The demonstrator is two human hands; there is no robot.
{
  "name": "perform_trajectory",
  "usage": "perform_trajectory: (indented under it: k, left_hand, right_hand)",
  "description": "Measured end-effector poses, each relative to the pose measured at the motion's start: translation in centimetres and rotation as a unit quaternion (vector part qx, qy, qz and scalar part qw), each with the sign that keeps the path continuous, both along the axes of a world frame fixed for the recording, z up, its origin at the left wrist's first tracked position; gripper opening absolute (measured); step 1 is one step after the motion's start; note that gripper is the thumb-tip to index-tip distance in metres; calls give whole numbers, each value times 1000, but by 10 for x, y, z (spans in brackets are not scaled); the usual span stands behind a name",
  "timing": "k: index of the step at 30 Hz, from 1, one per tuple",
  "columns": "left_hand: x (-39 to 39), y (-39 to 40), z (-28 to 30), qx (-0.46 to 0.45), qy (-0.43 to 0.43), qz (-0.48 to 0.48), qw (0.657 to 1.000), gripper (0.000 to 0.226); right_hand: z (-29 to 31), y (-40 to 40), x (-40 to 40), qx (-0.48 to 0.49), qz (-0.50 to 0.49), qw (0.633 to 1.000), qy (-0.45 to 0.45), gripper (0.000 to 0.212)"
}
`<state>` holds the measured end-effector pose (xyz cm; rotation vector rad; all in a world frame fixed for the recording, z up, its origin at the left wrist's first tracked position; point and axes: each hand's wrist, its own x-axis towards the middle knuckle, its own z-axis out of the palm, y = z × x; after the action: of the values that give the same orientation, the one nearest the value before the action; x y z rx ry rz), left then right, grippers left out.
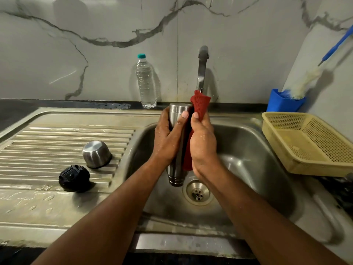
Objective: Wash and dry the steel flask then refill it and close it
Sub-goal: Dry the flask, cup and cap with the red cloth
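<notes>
Left hand [168,138]: fingers curled round steel flask [176,142] | Right hand [203,144]: fingers clamped on red cloth [199,107], pressing it against flask | Flask: inverted, mouth down over sink [257,150] drain | Steel cup [96,154], black stopper [74,178]: on drainboard, left.

A grey-veined marble wall [95,54] stands far behind a steel sink [257,153], its ribbed drainboard [47,146] left, dark counter [15,111] beyond.

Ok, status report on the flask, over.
Left hand grips steel flask, held upside down over sink. Right hand presses red cloth against it. Nothing obstructing.
</notes>
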<state>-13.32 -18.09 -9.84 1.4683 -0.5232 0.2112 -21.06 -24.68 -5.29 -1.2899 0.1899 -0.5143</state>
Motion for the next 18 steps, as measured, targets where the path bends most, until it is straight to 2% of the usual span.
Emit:
perform_trajectory:
  k: [3,5,7,9,11,14,16,18]
  left_hand:
    - [3,7,10,-47,-12,36,998,32]
    - [8,13,14,-61,-25,71,995,30]
    - [8,12,12,-54,-24,77,995,36]
    - [7,9,6,-31,-12,73,997,48]
    - [7,5,1,-2,1,60,998,56]
    - [7,6,-1,-33,59,42,997,62]
    - [8,9,1,-61,80,49,994,58]
    - [10,13,6,-64,66,84,992,39]
  right_hand:
    - [-5,4,0,33,22,991,126,26]
    - [-8,5,-3,63,39,969,234,24]
    - [-7,6,-6,92,45,954,281,26]
    - [-1,6,-4,105,26,962,250,29]
    - [5,2,0,108,4,982,154,29]
    - [18,0,-5,69,35,996,52,26]
    - [16,7,-8,33,58,997,43,24]
    - [5,13,-5,10,55,995,84,24]
